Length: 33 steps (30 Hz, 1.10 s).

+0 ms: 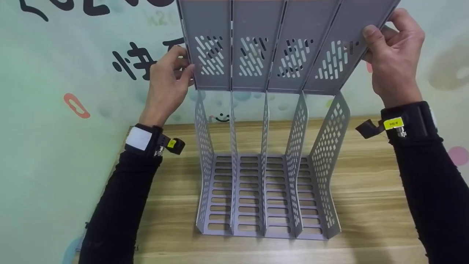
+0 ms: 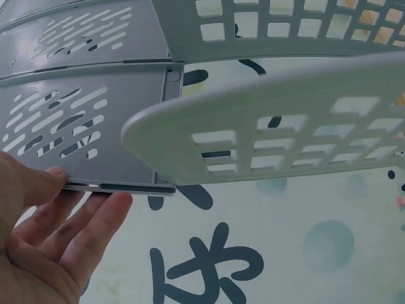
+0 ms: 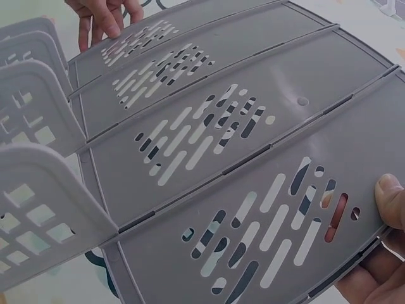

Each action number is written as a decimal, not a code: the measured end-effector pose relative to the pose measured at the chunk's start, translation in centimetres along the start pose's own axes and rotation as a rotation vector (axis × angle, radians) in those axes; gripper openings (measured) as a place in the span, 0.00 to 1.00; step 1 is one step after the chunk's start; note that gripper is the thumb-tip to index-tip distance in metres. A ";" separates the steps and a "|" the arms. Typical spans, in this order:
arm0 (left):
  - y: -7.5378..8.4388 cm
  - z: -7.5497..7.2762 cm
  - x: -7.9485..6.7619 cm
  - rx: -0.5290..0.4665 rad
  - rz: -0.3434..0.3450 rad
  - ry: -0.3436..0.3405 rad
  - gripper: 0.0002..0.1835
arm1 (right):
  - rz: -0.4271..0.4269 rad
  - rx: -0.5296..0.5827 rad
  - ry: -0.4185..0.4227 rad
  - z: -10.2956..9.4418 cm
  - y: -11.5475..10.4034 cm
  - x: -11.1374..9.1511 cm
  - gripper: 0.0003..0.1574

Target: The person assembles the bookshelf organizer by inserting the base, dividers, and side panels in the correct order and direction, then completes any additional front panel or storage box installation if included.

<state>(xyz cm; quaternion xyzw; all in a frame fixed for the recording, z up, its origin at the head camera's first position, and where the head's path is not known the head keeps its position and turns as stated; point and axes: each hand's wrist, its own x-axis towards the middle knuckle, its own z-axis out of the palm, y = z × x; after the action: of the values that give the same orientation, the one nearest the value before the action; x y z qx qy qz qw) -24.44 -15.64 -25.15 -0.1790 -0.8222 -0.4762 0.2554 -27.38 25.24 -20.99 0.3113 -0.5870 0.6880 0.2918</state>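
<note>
A grey plastic file organizer with several upright perforated dividers [image 1: 343,117] and a slotted base stands on the wooden table. Above its rear end rises a flat grey back panel [image 1: 253,18] with groups of slanted slots and grooves between sections. My left hand [image 1: 166,86] pinches the panel's left edge, thumb on the face and fingers behind. On the opposite edge, higher up, my right hand [image 1: 399,58] grips it the same way. In the left wrist view the panel's lower edge [image 2: 168,114] meets the divider ends; whether they are locked together I cannot tell.
Under the organizer lies a wood-grain table [image 1: 377,176], its back edge against a pale green wall [image 1: 47,154] with black lettering and coloured shapes. Each wrist wears a black strap with a small camera [image 1: 176,145].
</note>
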 end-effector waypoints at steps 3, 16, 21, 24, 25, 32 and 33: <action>-0.2 -0.1 -0.4 0.026 -0.015 0.000 0.14 | -0.001 -0.002 0.008 -0.1 0.0 0.0 0.14; -2.0 2.3 -5.8 0.222 -0.255 -0.233 0.35 | 0.045 0.085 0.043 -0.7 0.5 0.0 0.14; -2.5 3.4 -6.6 0.253 -0.139 -0.214 0.25 | 0.087 0.126 0.069 -1.0 0.6 -0.1 0.15; -2.4 3.6 -6.7 0.255 -0.119 -0.205 0.24 | 0.080 0.111 0.059 -1.2 0.6 -0.2 0.15; -2.4 3.6 -6.7 0.260 -0.112 -0.204 0.23 | 0.074 0.100 0.057 -1.2 0.6 -0.2 0.15; -2.6 3.5 -6.8 0.267 -0.117 -0.187 0.24 | 0.077 0.080 0.051 -1.3 0.7 -0.2 0.15; -2.6 3.5 -6.8 0.265 -0.123 -0.187 0.24 | 0.078 0.082 0.049 -1.3 0.7 -0.2 0.15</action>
<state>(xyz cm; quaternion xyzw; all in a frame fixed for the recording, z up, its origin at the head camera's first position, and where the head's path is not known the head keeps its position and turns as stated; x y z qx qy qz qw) -21.27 -14.23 -32.41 -0.1365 -0.9074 -0.3595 0.1697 -27.90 26.43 -21.70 0.2830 -0.5627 0.7298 0.2658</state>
